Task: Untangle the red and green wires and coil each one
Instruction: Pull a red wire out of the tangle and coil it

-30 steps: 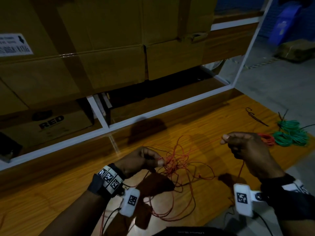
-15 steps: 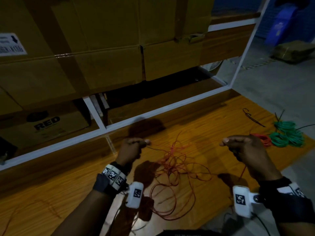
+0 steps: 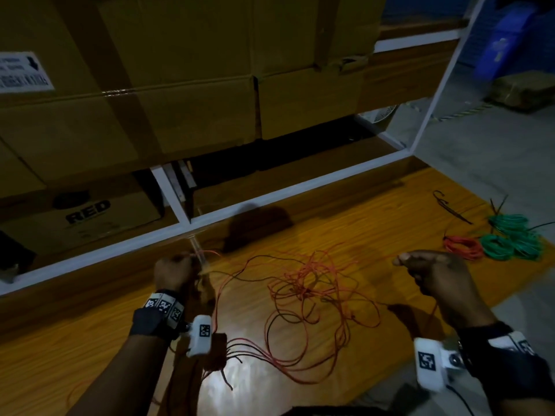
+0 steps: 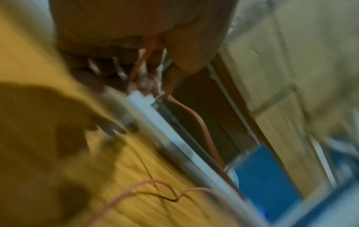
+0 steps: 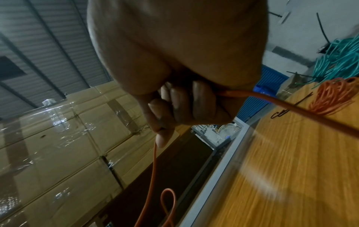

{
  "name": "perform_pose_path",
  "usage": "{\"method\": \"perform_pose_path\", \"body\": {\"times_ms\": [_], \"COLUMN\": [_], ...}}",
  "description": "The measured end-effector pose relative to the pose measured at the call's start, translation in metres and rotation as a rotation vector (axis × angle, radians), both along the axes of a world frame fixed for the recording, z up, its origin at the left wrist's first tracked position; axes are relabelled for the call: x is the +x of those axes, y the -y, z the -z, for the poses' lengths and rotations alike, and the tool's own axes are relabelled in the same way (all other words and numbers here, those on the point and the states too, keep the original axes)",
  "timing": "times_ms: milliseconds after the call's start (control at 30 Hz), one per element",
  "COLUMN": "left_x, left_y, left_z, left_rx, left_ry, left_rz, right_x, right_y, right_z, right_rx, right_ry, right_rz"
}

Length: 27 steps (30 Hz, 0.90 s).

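A loose tangle of red wire (image 3: 306, 289) lies on the wooden table (image 3: 345, 223) between my two hands. My left hand (image 3: 172, 271) is raised at the left and grips a strand of it (image 4: 149, 44) in curled fingers. My right hand (image 3: 420, 271) at the right holds another strand (image 5: 287, 106) in its fist, the wire passing on between thumb and forefinger (image 5: 155, 161). Coiled green wire (image 3: 510, 238) and a small red coil (image 3: 462, 246) lie at the table's far right edge.
A white metal rack frame (image 3: 270, 199) runs along the table's far side, with stacked cardboard boxes (image 3: 180, 85) behind it. A black tie (image 3: 450, 205) lies near the coils. Grey floor (image 3: 495, 151) lies to the right, with a blue bin (image 3: 498, 43) beyond.
My left hand has pulled away from the tangle, up and to the left, drawing a strand out with it. The right hand has stayed nearly in place, and the tangle has spread wider.
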State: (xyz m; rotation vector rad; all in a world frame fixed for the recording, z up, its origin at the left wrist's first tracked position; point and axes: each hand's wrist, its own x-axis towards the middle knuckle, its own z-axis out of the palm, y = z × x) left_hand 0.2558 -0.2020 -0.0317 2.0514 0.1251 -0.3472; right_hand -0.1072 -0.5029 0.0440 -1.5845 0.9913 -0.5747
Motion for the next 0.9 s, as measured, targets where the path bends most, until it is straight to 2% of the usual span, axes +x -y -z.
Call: {"method": "perform_pose_path", "body": {"times_ms": [67,100,133,167,233,300,367,433,600,700,767,833,900], "left_x": [-0.009,-0.014,-0.022,-0.035,-0.068,-0.092,-0.102,-0.104,-0.09,-0.078,-0.074,-0.072,-0.071], "left_y": [0.01,0.017,0.027,0.04,0.074,0.103,0.125,0.134,0.118,0.103,0.097,0.095,0.094], "left_z": [-0.006,-0.007,-0.013,-0.021,-0.04,-0.042,-0.03,-0.022,-0.022,-0.031,-0.038,-0.045,-0.051], "left_rx": [0.296,0.395,0.381,0.293,0.137,0.14,0.167,0.154,-0.018,-0.085,-0.097,-0.089,-0.076], "left_ry": [0.245,0.432,0.59,0.687,0.68,0.517,0.399,0.386,0.371,0.364,0.402,0.455,0.499], "left_rz": [0.189,0.282,0.389,0.529,0.866,1.173,1.314,1.313,1.133,1.071,1.058,1.032,0.997], "right_x": [0.003,0.005,0.005,0.007,0.008,0.011,0.012,0.009,0.001,0.011,0.021,0.037,0.061], "right_y": [-0.003,-0.003,-0.004,-0.004,-0.005,-0.006,-0.005,-0.003,0.0,-0.004,-0.011,-0.021,-0.041], "right_z": [-0.003,-0.003,-0.002,-0.001,0.001,0.001,0.0,0.0,0.01,0.02,0.021,0.014,-0.002], "right_rx": [0.011,-0.001,-0.008,-0.014,-0.007,-0.01,-0.011,-0.016,-0.034,-0.215,-0.405,-0.605,-0.626], "right_ry": [0.019,0.016,0.021,0.028,0.035,0.039,0.04,0.049,-0.063,-0.272,-0.423,-0.344,-0.175], "right_rz": [-0.005,-0.013,-0.024,-0.041,-0.06,-0.072,-0.083,-0.08,-0.042,-0.102,-0.149,-0.136,-0.188]}}
